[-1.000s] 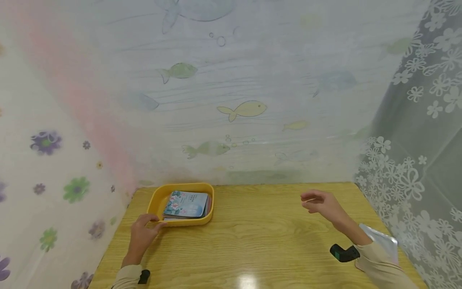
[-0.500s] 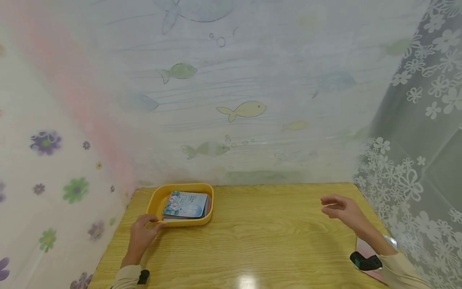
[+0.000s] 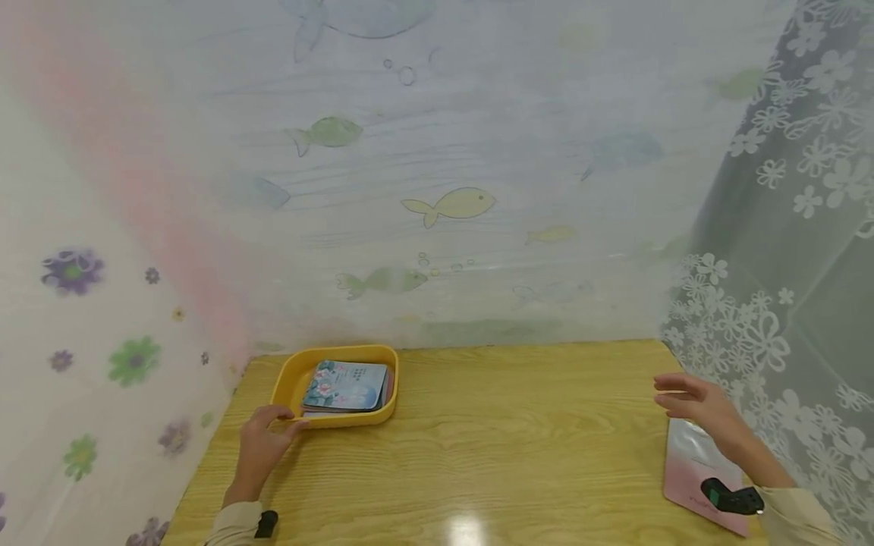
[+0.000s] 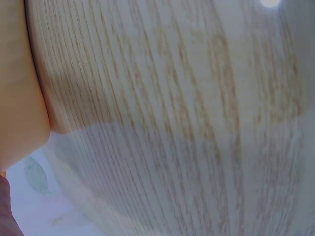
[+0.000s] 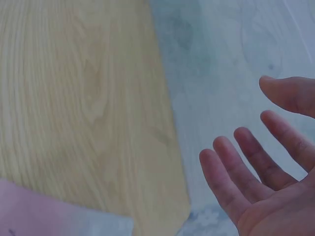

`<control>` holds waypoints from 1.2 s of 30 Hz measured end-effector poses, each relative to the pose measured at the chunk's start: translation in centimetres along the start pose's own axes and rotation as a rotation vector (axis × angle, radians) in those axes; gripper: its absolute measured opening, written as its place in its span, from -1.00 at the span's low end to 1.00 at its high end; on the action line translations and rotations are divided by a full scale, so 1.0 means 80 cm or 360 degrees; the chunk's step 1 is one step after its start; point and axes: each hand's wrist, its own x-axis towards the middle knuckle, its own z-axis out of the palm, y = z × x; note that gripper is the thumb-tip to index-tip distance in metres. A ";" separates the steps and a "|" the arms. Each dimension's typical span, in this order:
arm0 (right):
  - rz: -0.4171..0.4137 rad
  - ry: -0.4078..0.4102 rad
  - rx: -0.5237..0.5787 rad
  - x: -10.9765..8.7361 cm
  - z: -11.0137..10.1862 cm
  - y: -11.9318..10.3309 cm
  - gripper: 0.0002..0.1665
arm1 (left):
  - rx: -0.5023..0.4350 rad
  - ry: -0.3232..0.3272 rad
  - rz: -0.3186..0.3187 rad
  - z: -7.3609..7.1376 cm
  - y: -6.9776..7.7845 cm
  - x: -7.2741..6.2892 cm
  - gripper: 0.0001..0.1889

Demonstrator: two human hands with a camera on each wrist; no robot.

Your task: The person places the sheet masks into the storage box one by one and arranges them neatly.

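Observation:
At the left of the head view my left hand (image 3: 262,449) pinches the near rim of a yellow basket (image 3: 290,379), thumb outside. A stack of small booklets lies in the basket; the top booklet (image 3: 344,385) has pale blue and pink flower art. In the left wrist view the basket's wall (image 4: 19,93) fills the left edge, and only a bit of finger (image 4: 6,211) shows. My right hand (image 3: 706,413) hovers over the table's right side with relaxed fingers and an empty palm. Below it lies a flat pink and silver pouch (image 3: 690,470).
A wood-grain table (image 3: 512,432) runs between the two hands. Behind it stands a pale wall (image 3: 464,265) painted with fish. A sheer curtain with white flowers (image 3: 768,341) hangs at the right, and a flower-patterned wall (image 3: 136,409) closes off the left.
My right hand has moved right and slightly toward me, uncovering more of the pouch. My left hand keeps its hold on the basket's rim. The head view has shifted slightly.

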 end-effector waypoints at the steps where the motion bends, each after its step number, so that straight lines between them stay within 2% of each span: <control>1: 0.0021 0.0007 0.0002 0.000 -0.005 0.004 -0.65 | -0.0002 0.0001 0.0001 0.000 -0.001 0.000 -0.67; 5: 0.0151 0.0041 -0.0015 -0.002 -0.022 0.024 -0.64 | -0.0010 -0.0004 0.0021 0.000 -0.004 -0.002 -0.68; 10: 0.0274 0.0064 -0.0143 -0.007 -0.043 0.052 -0.49 | -0.0016 -0.0015 -0.0010 0.000 -0.005 -0.003 -0.69; 18: 0.0494 0.0151 -0.0188 -0.019 -0.072 0.086 -0.18 | 0.0021 -0.0041 -0.0019 0.001 -0.001 -0.001 -0.69; 22: 0.0634 0.0287 -0.0203 -0.019 -0.076 0.101 -0.07 | 0.0014 -0.0041 -0.0024 0.000 0.000 0.001 -0.69; 30: 0.0938 0.0352 -0.0164 -0.013 -0.071 0.138 0.05 | -0.0015 0.0000 0.0045 0.000 0.002 0.002 -0.67; 32: 0.0960 0.0356 -0.0174 -0.013 -0.068 0.144 0.05 | -0.0021 0.0004 0.0049 0.000 0.003 0.002 -0.67; 36: 0.0920 0.0369 -0.0230 -0.017 -0.063 0.143 -0.04 | -0.0023 0.0002 0.0039 0.001 0.003 0.001 -0.68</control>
